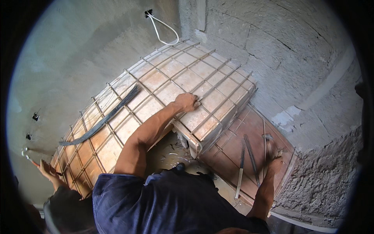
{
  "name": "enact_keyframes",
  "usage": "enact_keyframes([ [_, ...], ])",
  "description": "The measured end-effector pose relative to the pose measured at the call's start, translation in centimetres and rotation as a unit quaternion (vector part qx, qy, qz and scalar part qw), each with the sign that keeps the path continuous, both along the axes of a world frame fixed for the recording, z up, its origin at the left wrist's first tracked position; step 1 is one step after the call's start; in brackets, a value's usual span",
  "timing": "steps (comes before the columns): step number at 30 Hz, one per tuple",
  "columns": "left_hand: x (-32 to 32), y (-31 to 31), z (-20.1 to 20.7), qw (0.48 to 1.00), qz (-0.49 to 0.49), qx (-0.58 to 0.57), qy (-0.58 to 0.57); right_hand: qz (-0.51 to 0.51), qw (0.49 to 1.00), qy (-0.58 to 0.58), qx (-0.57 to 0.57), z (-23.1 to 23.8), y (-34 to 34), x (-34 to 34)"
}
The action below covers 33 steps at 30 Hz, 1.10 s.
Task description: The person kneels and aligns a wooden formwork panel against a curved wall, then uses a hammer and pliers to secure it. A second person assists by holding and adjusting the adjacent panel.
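My left hand (187,102) is closed round a steel bar of the rebar grid (170,80), near the front edge of the raised wooden formwork (159,76). Lower down on the right, my right hand (276,163) reaches over a reddish panel (226,160) with thin bars across it. Its fingers are bent, and what they hold, if anything, is too small to make out. Close to that hand, a small pale metal piece (268,136) lies by an upright bar. Two long dark bars (252,158), one with a pale lower end, lie left of the hand.
A bundle of tie wire (103,120) lies across the grid. At far left a co-worker's hand (48,171) holds a hammer (31,156) with a red handle. White cable (165,25) hangs from a wall hole. Rough grey walls (280,46) stand behind and at right.
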<state>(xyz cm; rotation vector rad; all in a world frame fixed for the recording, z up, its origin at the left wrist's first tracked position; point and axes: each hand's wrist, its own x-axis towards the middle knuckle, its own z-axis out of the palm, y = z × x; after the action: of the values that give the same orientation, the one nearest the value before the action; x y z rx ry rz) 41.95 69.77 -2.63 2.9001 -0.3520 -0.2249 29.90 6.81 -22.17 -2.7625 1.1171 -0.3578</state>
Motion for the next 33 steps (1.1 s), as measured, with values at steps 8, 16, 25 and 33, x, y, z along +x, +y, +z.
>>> enact_keyframes([
  [8, 3.6, 1.2, -2.9, 0.993, -0.102, -0.049, -0.042, 0.268, 0.942, -0.187, 0.078, 11.8, 13.5, -2.2],
  [16, 4.1, 2.3, -3.6, 0.986, -0.128, -0.091, -0.059, 0.630, 0.772, -0.049, 0.070, 21.3, 38.2, -6.1],
  [25, 4.3, 2.4, -3.5, 0.985, -0.130, -0.104, -0.046, 0.674, 0.726, 0.123, 0.058, 21.1, 49.3, -10.8],
  [33, 4.2, 2.4, -2.7, 0.988, -0.133, -0.078, -0.016, 0.608, 0.788, 0.091, -0.022, 20.3, 49.9, -8.6],
])
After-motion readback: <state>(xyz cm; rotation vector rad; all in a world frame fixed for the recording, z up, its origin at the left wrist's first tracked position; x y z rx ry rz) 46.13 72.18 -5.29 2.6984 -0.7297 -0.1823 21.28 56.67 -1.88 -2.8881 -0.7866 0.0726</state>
